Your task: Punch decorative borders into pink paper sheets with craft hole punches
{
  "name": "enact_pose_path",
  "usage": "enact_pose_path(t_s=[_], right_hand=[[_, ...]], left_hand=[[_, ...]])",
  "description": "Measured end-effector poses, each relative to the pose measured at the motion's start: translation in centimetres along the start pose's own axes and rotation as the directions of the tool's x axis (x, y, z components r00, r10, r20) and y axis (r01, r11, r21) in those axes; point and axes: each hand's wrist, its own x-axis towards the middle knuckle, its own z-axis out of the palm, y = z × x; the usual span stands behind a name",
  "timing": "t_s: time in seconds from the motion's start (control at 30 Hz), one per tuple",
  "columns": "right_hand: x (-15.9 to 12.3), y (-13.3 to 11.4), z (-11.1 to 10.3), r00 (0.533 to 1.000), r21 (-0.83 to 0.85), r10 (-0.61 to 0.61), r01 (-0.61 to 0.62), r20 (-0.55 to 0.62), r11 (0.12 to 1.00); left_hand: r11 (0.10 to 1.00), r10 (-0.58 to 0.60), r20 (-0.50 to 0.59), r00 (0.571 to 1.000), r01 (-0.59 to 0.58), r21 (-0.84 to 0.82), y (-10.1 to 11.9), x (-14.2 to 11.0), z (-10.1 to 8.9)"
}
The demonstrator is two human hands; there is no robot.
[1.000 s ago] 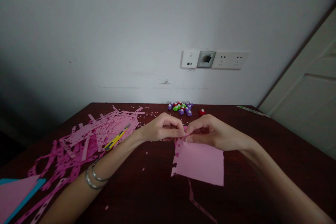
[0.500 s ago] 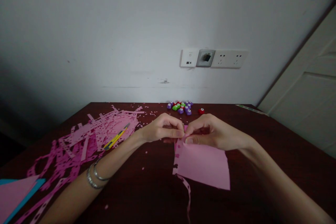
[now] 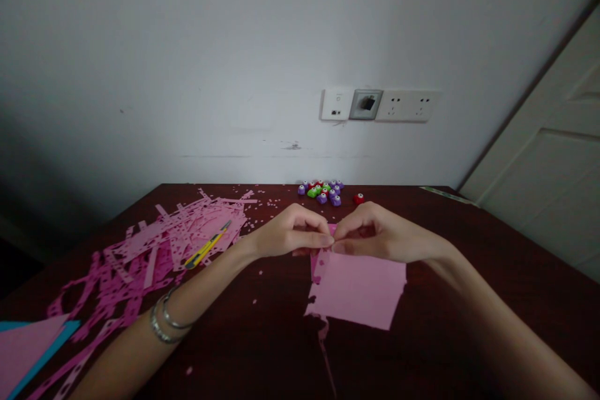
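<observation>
Both my hands meet over the middle of the table and pinch the upper edge of a pink sheet of paper [image 3: 360, 290]. My left hand [image 3: 300, 232] has its thumb and fingertips closed on the paper's top left corner. Fingertip to fingertip with it, my right hand [image 3: 375, 234] grips the same edge. Punched holes run down the sheet's left side, and a thin punched paper strip [image 3: 324, 347] dangles from its lower left corner. Behind the sheet, a darker pink piece of paper [image 3: 315, 265] shows partly; my fingers hide the rest.
Pink punched scraps [image 3: 154, 250] pile up at the left with a yellow utility knife [image 3: 209, 245] on top. Several small craft punches [image 3: 323, 190] and one red punch [image 3: 359, 199] stand at the back. Pink and blue sheets [image 3: 28, 350] lie front left; a thin ruler-like strip [image 3: 447, 194] lies back right.
The pink sheet has swung, its lower right corner shifting left and up. The dangling strip has twisted and moved left. Both hands keep their pinch, almost in the same place.
</observation>
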Motion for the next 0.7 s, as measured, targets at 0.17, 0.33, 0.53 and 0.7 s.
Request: enact_pose_path(t_s=[0.17, 0.33, 0.53, 0.7], right_hand=[[0.18, 0.45, 0.02, 0.992, -0.014, -0.129, 0.129, 0.006, 0.992], [0.22, 0.64, 0.02, 0.988, -0.011, -0.153, 0.153, 0.022, 0.988], [0.23, 0.39, 0.05, 0.989, -0.008, -0.145, 0.146, 0.026, 0.989], [0.26, 0.22, 0.04, 0.988, -0.013, -0.153, 0.153, 0.031, 0.988]], left_hand=[[0.992, 0.025, 0.015, 1.000, -0.023, -0.124, -0.04, -0.04, 0.19], [0.987, 0.032, 0.023, 0.999, -0.028, -0.160, -0.13, 0.00, 0.24], [0.983, 0.033, 0.022, 0.999, -0.028, -0.182, -0.20, 0.00, 0.25], [0.982, 0.041, 0.036, 0.999, -0.033, -0.187, -0.33, 0.00, 0.20]])
